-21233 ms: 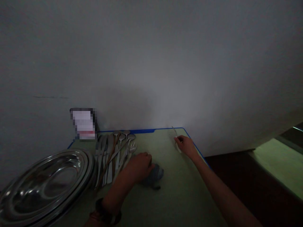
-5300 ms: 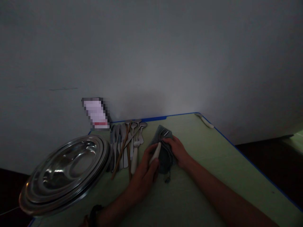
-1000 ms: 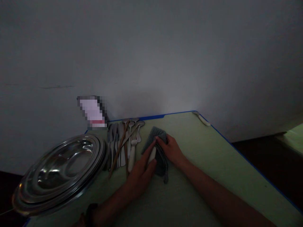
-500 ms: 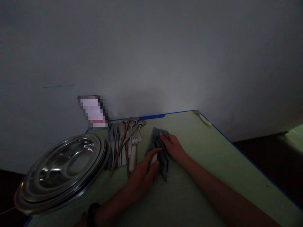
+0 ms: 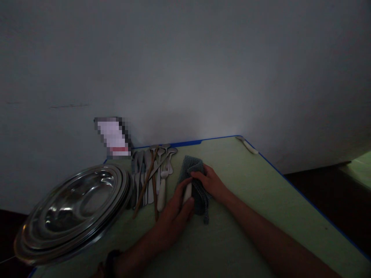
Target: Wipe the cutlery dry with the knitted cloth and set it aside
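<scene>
My left hand (image 5: 176, 210) is closed round the cream handle (image 5: 188, 193) of a piece of cutlery; its metal end is hidden in the cloth, so its kind does not show. A grey-green knitted cloth (image 5: 189, 164) is pinched in my right hand (image 5: 210, 181), folded over that hidden end, with a corner hanging toward me. Just left of my hands lies a fork (image 5: 164, 185) with a cream handle, beside a row of knives (image 5: 141, 166), several spoons (image 5: 172, 151) and wooden chopsticks (image 5: 145, 185).
A stack of shiny metal plates or trays (image 5: 34, 239) stands at the table's left edge. Behind it a phone-like screen (image 5: 113, 135), blurred out, leans on the wall. One cream-handled utensil (image 5: 249, 146) lies at the far right corner of the blue-edged table (image 5: 275, 208).
My right hand has shifted the cloth, and its thumb has come down nearer the cream handle. The cloth's folds hang differently. My left hand keeps its grip in nearly the same place.
</scene>
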`<state>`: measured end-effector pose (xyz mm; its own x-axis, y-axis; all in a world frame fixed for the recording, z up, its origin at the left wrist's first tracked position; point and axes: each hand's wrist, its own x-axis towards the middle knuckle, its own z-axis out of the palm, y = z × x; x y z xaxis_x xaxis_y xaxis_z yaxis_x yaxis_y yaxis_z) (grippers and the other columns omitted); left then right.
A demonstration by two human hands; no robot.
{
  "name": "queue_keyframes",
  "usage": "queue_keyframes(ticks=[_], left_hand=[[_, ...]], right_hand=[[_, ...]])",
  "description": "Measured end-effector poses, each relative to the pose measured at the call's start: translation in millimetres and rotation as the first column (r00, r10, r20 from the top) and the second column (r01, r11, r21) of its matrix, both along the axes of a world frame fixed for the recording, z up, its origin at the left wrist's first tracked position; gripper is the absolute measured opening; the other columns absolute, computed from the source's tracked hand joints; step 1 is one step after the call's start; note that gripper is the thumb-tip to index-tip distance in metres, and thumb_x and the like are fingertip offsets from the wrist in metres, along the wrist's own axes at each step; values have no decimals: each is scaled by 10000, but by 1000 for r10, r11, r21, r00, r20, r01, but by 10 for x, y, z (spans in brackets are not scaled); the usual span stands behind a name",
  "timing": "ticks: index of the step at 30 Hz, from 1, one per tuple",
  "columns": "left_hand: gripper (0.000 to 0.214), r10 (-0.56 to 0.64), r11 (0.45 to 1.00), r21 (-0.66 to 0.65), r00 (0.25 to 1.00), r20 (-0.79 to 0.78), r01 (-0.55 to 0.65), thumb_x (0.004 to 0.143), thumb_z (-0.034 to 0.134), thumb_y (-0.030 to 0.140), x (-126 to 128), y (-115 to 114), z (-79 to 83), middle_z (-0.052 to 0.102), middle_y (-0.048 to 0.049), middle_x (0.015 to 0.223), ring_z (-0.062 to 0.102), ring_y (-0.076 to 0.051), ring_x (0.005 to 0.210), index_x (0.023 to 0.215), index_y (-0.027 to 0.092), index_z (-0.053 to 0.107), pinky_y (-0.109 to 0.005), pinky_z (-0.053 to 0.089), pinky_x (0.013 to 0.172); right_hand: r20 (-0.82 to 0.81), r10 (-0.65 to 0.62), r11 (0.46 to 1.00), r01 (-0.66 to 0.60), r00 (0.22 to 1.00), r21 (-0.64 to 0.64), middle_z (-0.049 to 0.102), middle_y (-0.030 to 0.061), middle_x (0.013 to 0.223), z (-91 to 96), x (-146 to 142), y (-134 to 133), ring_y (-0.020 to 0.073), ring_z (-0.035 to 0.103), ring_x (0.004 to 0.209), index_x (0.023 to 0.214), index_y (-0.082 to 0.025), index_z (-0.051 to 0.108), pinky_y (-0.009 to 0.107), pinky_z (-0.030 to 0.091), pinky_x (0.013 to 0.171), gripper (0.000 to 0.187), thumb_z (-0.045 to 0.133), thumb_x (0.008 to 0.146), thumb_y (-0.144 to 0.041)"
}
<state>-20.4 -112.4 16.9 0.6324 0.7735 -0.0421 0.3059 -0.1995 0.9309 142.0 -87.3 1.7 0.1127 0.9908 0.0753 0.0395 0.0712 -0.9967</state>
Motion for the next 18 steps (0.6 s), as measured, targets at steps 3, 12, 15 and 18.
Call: queue_keyframes(ticks=[3, 12, 15, 18], left_hand=[[458, -10, 1000, -19, 1000, -4, 10, 923, 338, 360, 1, -4, -5, 475, 30, 686, 478, -149, 598, 1338, 201, 228, -270, 414, 588], [534, 2, 1000, 1, 999, 46, -2, 924, 344, 357, 3, -6, -53, 498, 17, 716, 481, -152, 586, 1395, 238, 123, -291, 451, 595], [553, -4, 1000, -2, 999, 35, 4, 926, 338, 353, 0, -10, -34, 526, 1, 739, 504, -162, 612, 1410, 224, 102, -312, 463, 644], [564, -8, 1000, 4, 1000, 6, 8, 928, 339, 358, -4, -8, -24, 566, -33, 836, 534, -175, 689, 1416, 212, 98, -320, 465, 693]], right_hand=[[-6, 11, 1000, -11, 1000, -2, 613, 4, 808, 6, -1, -4, 150, 543, 753, 865, -169, 594, 281, 433, 726, 211, 559, 709, -307], [-25, 9, 1000, -8, 1000, 11, 615, -2, 793, -13, -4, -2, 142, 548, 742, 856, -171, 595, 274, 439, 719, 193, 556, 717, -300], [4, 10, 1000, -10, 1000, 19, 619, 1, 798, -15, -2, 1, 143, 554, 749, 858, -168, 594, 277, 442, 722, 195, 559, 721, -302], [41, 16, 999, -17, 999, 32, 631, 19, 834, -20, 3, 5, 154, 565, 778, 880, -163, 592, 291, 447, 734, 218, 562, 730, -319]])
